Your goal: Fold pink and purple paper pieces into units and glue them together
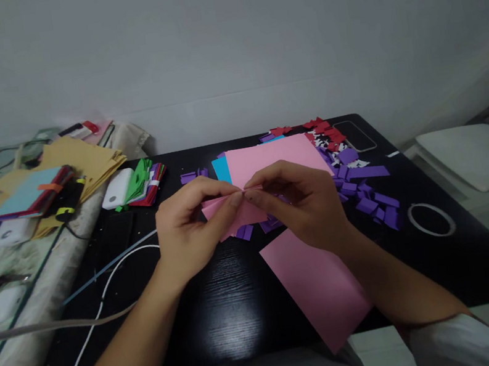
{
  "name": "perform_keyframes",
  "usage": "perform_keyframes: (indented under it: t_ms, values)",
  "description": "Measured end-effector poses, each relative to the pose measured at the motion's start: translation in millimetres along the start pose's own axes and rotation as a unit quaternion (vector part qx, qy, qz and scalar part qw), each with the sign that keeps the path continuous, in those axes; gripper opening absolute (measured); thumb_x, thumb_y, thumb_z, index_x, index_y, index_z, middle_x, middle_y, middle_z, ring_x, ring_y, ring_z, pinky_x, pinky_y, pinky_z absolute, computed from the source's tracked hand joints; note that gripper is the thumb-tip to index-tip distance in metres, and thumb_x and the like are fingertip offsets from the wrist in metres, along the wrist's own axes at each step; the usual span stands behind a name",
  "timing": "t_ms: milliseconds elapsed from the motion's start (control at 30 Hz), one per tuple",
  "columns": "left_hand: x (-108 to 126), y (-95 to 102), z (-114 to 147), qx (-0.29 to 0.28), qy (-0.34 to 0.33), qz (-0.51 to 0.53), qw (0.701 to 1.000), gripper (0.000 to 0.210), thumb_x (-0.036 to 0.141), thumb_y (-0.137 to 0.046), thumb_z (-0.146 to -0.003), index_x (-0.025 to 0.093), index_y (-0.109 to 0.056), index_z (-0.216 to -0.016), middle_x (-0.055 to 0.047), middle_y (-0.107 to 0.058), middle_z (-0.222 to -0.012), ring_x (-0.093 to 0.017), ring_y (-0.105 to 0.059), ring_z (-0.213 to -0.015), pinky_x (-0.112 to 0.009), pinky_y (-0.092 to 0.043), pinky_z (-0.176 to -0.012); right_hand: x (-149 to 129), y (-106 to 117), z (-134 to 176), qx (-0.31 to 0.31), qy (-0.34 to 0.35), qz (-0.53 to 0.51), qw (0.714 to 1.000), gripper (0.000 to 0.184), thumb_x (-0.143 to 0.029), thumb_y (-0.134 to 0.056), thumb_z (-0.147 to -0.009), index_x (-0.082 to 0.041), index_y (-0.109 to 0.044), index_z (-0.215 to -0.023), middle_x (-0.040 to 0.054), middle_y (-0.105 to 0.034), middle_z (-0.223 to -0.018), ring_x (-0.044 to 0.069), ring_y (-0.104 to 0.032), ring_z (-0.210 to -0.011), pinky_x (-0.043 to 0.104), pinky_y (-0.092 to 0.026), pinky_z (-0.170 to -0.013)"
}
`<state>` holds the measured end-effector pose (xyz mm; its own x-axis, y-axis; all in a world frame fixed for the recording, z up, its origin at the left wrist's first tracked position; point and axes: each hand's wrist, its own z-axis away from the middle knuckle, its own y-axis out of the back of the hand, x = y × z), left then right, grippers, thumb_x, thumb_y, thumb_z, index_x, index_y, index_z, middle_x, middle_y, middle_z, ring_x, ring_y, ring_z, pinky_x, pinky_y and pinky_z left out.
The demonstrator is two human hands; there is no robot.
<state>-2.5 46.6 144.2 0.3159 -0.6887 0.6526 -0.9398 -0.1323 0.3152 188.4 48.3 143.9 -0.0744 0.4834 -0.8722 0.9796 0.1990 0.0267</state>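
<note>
Between my two hands a folded piece of pink paper (pixel 249 212) is held above the black table (pixel 210 313). My left hand (pixel 197 222) pinches its top edge with thumb and forefinger. My right hand (pixel 301 198) pinches the same edge, the fingertips of both hands almost meeting in the middle. Behind the hands lies a larger pink sheet (pixel 277 155) over a blue sheet (pixel 222 169). Another pink sheet (pixel 318 286) rests below my right hand, partly covered by the forearm. Purple paper pieces (pixel 246 231) show beneath the held paper.
Purple folded pieces (pixel 376 201) and red scraps (pixel 327 131) lie at the right, near a white ring (pixel 431 219). At left are green paper strips (pixel 138 180), a white cable (pixel 101 307) and a cluttered glass-topped surface (pixel 0 349). A white stool (pixel 460 159) stands at right.
</note>
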Motion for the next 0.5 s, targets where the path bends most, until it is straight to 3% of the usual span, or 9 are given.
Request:
perform_keyframes:
  t_ms: [500]
  values:
    - [1.3, -1.5, -0.9, 0.010, 0.016, -0.010, 1.000, 0.006, 0.016, -0.078, -0.089, 0.022, -0.078, -0.088, 0.000, -0.078, -0.080, -0.014, -0.070, -0.069, -0.027, -0.057, -0.066, -0.1, 3.5, -0.9, -0.011, -0.023, -0.023, 0.999, 0.010, -0.032, -0.080, -0.093, -0.023, -0.077, -0.094, 0.0012, -0.078, -0.090, 0.016, -0.075, -0.085, 0.028, -0.063, -0.079]
